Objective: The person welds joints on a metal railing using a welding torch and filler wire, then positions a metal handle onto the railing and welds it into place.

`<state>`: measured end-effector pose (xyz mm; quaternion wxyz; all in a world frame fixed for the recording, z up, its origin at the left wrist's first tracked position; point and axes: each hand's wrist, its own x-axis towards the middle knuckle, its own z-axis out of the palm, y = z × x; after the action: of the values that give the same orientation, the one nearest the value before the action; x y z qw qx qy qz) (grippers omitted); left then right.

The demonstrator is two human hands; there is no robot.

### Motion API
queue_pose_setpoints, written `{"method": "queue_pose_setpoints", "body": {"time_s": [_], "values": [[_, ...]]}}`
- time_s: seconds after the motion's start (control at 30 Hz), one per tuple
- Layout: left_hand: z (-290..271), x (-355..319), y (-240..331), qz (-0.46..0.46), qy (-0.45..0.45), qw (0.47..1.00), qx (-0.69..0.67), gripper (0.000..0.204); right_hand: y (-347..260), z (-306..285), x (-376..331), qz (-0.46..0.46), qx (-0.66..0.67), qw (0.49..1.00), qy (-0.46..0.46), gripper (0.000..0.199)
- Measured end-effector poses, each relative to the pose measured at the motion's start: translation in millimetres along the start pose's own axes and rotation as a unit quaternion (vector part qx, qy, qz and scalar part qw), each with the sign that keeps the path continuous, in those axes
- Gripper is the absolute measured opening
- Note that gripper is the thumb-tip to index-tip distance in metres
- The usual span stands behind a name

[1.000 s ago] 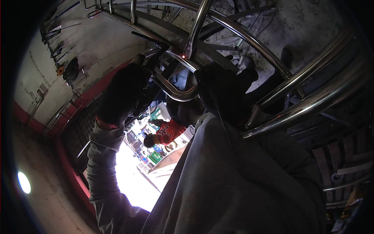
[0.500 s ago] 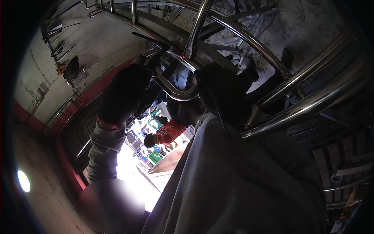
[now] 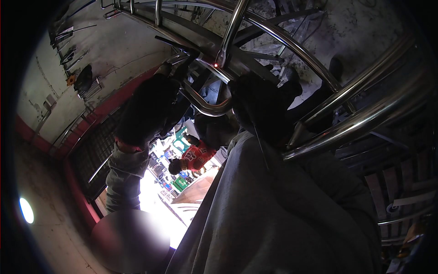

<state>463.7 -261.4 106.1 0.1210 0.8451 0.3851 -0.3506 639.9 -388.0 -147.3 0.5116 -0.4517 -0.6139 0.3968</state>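
My left hand (image 3: 153, 102), in a dark glove, is closed around a black welding torch (image 3: 183, 64). The torch head points at a shiny bent steel tube (image 3: 210, 109), close to where an upright tube meets it. A small orange-red hot spot (image 3: 216, 65) glows at that joint. Across the loop, my right hand (image 3: 255, 98), also in a dark glove, rests against the tube, its fingers mostly lost in shadow. A thin rod (image 3: 260, 144) sticks out below the right glove and seems held in it.
Polished curved tubes (image 3: 296, 50) of the frame run across the top, and thick ones (image 3: 360, 125) on the right. Metal strips (image 3: 388, 189) lie at the lower right. Tools hang on the left wall (image 3: 68, 55). A person in a red shirt (image 3: 198, 155) is beyond, in bright light.
The glow at the joint looks slightly brighter. My left forearm has shifted a little to the right; both hands otherwise keep nearly the same place.
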Motion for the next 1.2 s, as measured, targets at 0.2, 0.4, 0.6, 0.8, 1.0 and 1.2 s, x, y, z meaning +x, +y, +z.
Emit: {"method": "queue_pose_setpoints", "body": {"time_s": [0.2,0.4,0.6,0.8,1.0,1.2], "values": [[0.4,2.4,4.2,-0.003,0.014,1.000,-0.023,0.039,0.7,-0.2,-1.9,-0.001,-0.002,1.000,0.000,0.046],[3.9,-1.2,6.4,-0.052,0.009,0.993,-0.104,0.028,1.6,-1.5,-2.1,-0.005,-0.001,1.000,0.003,0.046],[7.5,1.3,15.3,-0.091,-0.012,0.992,-0.091,0.035,3.8,-4.0,-3.7,-0.008,-0.005,1.000,0.005,0.047],[4.0,6.8,24.7,-0.012,0.072,0.997,-0.012,0.022,3.9,-4.2,-4.3,-0.011,-0.005,1.000,0.006,0.047],[5.9,4.4,25.0,-0.032,0.058,0.998,-0.003,0.026,3.2,-4.0,-3.1,-0.016,-0.008,1.000,0.006,0.047],[20.6,5.1,27.7,-0.220,0.052,0.970,-0.090,0.037,3.8,-5.8,-1.5,-0.020,-0.012,1.000,0.005,0.047]]}}
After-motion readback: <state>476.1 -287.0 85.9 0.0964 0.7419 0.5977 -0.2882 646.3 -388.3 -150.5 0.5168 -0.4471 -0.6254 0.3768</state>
